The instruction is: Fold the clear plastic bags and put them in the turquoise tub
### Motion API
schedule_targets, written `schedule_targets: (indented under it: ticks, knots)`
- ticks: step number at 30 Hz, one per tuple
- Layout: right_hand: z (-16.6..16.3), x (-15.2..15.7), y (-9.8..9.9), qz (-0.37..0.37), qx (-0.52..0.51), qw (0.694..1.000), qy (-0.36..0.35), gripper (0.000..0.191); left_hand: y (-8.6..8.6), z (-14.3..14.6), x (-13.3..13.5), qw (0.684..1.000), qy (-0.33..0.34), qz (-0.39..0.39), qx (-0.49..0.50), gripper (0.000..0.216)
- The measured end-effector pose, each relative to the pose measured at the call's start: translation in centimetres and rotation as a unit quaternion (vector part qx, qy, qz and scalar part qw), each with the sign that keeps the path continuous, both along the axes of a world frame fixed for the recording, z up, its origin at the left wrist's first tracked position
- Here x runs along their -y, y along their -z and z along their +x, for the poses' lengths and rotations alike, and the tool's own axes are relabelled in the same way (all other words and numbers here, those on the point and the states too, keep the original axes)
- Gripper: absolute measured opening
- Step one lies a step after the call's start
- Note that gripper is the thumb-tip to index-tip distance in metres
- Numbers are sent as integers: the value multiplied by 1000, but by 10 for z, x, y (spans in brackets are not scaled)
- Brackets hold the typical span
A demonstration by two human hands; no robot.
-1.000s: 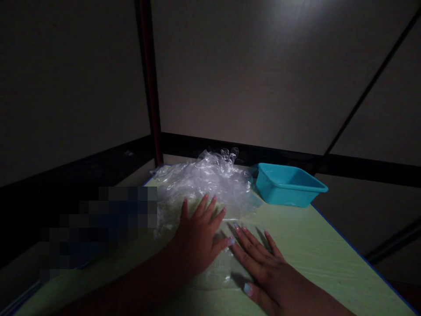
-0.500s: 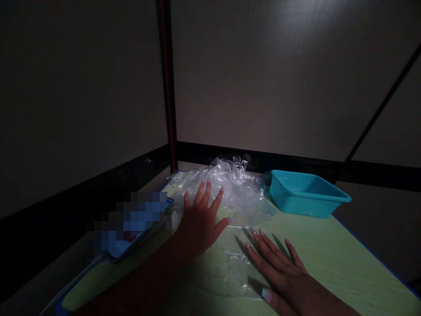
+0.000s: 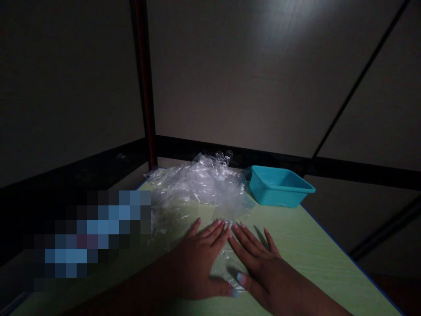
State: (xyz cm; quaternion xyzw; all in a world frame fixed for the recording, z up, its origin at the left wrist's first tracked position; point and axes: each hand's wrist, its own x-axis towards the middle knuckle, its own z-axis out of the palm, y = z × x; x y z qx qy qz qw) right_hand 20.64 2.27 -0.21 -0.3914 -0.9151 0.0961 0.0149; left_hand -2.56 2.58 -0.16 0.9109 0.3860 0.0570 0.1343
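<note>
My left hand [image 3: 199,259] and my right hand [image 3: 259,261] lie flat side by side on a clear plastic sheet [image 3: 226,252] spread on the pale green table [image 3: 312,259]. All fingers are stretched out and pointing away from me, the two hands' fingertips nearly touching. Just beyond the fingertips rises a crumpled heap of clear plastic bags [image 3: 200,182]. The scene is dim, so the flat sheet's edges are hard to trace.
A turquoise plastic tub [image 3: 279,186] stands at the far right of the table beside the heap. A blurred-out patch covers the table's left side. Dark walls and a red-brown post [image 3: 146,83] close off the back. The table's right edge runs diagonally.
My left hand has drawn back from the plastic heap toward me and now lies next to my right hand. The right hand stays flat on the sheet. The camera has shifted.
</note>
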Motion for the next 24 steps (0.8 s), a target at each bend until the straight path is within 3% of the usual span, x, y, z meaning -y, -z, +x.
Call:
schedule_targets:
  ticks: [4,8,17,24]
  knots:
    - [4,-7,0,29,8,998,52,64,-1,0,-1,999,-39,33,7,87]
    - [7,-15,2,10,18,998,66,64,3,-1,-2,998,-59,14,-10,87]
    - [12,-21,6,32,11,997,71,61,1,-4,-4,996,-63,51,28,80]
    - [24,-36,23,57,17,992,108,58,-7,-8,-7,998,-44,24,48,82]
